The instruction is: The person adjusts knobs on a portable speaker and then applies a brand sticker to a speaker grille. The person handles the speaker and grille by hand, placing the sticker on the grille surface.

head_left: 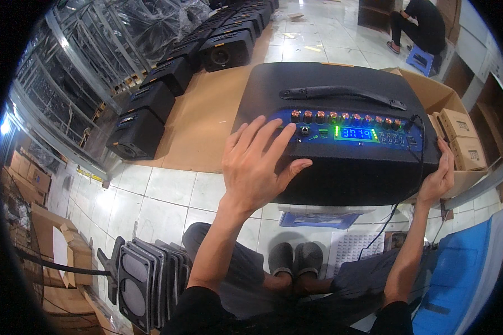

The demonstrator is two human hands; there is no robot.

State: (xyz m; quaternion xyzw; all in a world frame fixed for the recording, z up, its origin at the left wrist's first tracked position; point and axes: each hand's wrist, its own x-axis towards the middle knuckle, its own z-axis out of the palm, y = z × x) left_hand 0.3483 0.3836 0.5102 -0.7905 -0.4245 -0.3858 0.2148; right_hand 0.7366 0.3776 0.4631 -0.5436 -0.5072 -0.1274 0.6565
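Observation:
In front of me stands a large black speaker with a strap handle on top. Its blue-lit control panel carries a row of knobs and a glowing display. My left hand lies over the panel's left end, fingers spread, fingertips at the edge near the first knob. On the speaker's right side rests my right hand, its fingers stretched along the edge and holding nothing. A black cable is plugged in at the panel's right end and hangs down the front.
Rows of black speakers stand at the back left on cardboard. An open carton with small boxes is at the right. Speaker grilles lean at lower left. A blue stool is below the speaker; a person sits far right.

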